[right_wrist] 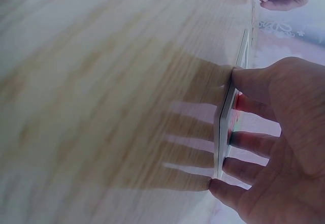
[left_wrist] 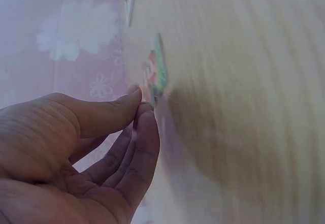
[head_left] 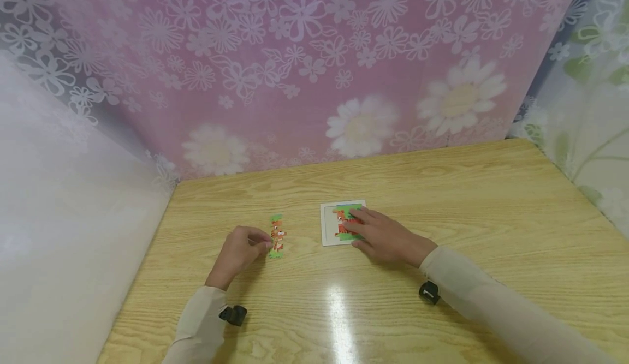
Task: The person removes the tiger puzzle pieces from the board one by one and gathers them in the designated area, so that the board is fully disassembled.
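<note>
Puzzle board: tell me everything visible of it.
The puzzle board is thin and squarish with a white rim, lying on the wooden table. Green and orange tiger pieces sit inside; its left part is pale and bare. The right hand touches it, covering its right part, thumb at the near edge.

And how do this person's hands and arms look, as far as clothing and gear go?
Both the left hand and right hand are bare, with no gloves. The plain cream fabric left sleeve and matching right sleeve reach the wrists. Small black devices sit by the cuffs; no cables are visible.
</note>
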Action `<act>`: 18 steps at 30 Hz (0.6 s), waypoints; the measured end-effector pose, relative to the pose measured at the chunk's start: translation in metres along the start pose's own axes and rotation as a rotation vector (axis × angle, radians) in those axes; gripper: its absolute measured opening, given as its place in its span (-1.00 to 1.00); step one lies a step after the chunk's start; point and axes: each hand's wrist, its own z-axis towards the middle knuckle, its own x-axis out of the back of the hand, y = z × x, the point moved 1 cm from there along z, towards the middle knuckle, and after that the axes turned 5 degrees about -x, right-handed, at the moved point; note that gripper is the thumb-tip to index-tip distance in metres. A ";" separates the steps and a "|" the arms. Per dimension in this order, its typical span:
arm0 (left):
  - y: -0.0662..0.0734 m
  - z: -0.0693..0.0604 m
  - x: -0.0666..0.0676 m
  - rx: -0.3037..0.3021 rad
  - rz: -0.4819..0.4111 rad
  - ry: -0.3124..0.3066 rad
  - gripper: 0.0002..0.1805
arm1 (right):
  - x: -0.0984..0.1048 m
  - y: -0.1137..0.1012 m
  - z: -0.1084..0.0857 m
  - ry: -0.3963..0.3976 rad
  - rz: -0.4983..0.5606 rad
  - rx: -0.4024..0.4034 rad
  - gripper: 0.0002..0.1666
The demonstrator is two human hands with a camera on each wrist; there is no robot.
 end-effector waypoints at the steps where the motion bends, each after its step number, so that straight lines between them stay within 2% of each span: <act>1: 0.001 0.001 0.000 -0.003 -0.002 0.003 -0.93 | 0.000 0.000 0.000 0.004 -0.005 0.006 -0.43; 8: 0.020 0.017 -0.007 -0.075 -0.013 -0.005 -0.90 | 0.000 0.000 0.001 0.003 -0.015 0.014 -0.42; 18: 0.055 0.044 -0.030 -0.177 0.021 -0.041 -0.91 | -0.001 0.001 0.003 -0.011 0.026 -0.036 -0.41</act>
